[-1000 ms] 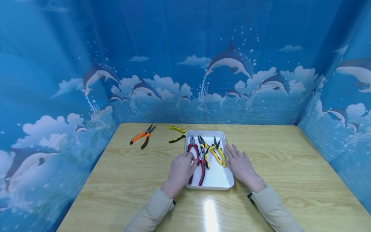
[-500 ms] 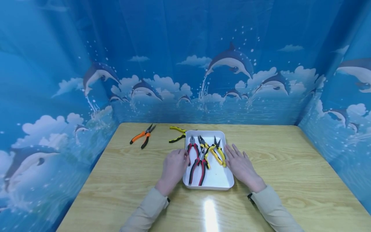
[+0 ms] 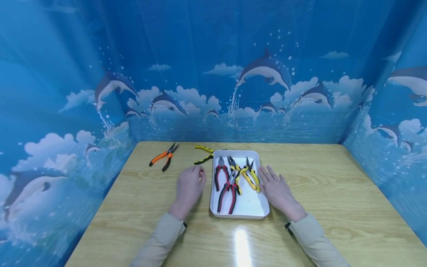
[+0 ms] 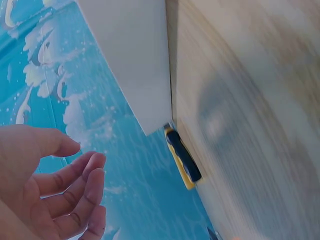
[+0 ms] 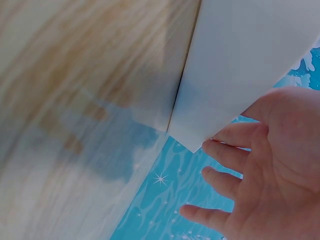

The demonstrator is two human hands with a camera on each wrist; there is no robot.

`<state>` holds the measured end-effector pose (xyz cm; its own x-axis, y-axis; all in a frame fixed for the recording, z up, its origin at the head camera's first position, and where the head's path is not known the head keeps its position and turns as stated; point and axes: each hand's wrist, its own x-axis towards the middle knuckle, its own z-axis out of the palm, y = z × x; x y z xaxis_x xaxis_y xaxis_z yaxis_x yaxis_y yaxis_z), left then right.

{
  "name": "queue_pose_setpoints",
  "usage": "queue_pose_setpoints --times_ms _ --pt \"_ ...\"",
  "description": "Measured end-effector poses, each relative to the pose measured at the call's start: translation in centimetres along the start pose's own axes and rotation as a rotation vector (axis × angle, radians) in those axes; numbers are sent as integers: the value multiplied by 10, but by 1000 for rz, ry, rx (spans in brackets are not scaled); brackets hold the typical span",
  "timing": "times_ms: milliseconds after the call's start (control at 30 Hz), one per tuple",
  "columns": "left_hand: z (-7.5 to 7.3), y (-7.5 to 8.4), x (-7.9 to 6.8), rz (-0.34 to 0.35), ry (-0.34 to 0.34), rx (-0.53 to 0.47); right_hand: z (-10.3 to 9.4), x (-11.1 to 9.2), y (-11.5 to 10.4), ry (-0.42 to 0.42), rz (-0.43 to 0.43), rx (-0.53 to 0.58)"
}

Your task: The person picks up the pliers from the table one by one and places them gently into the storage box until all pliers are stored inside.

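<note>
While my right hand (image 3: 278, 190) rests, fingers extended, against one white tray (image 3: 251, 208), my left hand (image 3: 188, 187) hovers beside it, thumb and loosely curled fingers apart. I count two red-and-black pliers (image 3: 232, 184) and two yellow-handled pliers (image 3: 250, 170) inside; outside lie one orange-and-black pair (image 3: 169, 152), one yellow-and-black pair (image 3: 204, 148).

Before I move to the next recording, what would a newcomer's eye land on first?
Probably the vivid blue dolphin backdrop, rising behind the wooden table and along both sides. Next, the white tray at the table's middle, holding red- and yellow-handled pliers, with the right hand at its right side. Then the orange-and-black pliers, lying near the far left corner.
</note>
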<state>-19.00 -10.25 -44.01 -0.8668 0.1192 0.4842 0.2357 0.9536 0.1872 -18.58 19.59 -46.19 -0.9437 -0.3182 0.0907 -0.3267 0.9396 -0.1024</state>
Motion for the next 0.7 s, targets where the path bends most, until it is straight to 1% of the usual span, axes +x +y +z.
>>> queue_pose_setpoints --times_ms 267,367,500,600,700 --pt "-5 -24 5 13 86 -14 -2 -1 -1 -1 -2 19" --pt "-9 -34 8 -1 89 -19 -2 -1 0 -4 0 18" --pt "-15 -47 14 -42 69 -22 -2 0 0 -3 2 18" --pt "-17 -60 18 -68 60 -21 -1 0 0 -5 2 19" --pt "-16 -75 23 -83 79 -12 0 0 0 -7 0 18"
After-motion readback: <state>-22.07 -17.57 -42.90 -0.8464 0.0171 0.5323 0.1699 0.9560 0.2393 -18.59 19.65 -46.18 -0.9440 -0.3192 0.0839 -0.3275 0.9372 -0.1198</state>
